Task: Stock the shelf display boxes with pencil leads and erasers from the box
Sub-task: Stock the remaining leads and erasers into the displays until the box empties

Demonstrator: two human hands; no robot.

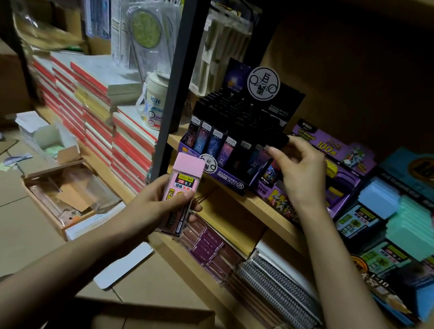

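My left hand (165, 207) grips a pink pencil lead case (182, 185) labelled 2B 0.7, upright, just in front of the shelf edge. My right hand (296, 171) pinches a black lead case (282, 140) at the right end of the purple constellation display box (220, 175), which is packed with dark lead cases. To the right stand a purple 100-lead display box (340, 185) and a blue display box (412, 234) with blue, green and pink lead cases. The open cardboard box (144, 320) lies below my arms.
The wooden shelf board (249, 201) carries the display boxes; a black upright post (176, 76) stands left of them. Notebooks (254, 267) fill the shelf below. Stacked red-spined books (96, 117) and open cartons (60, 198) sit on the floor at left.
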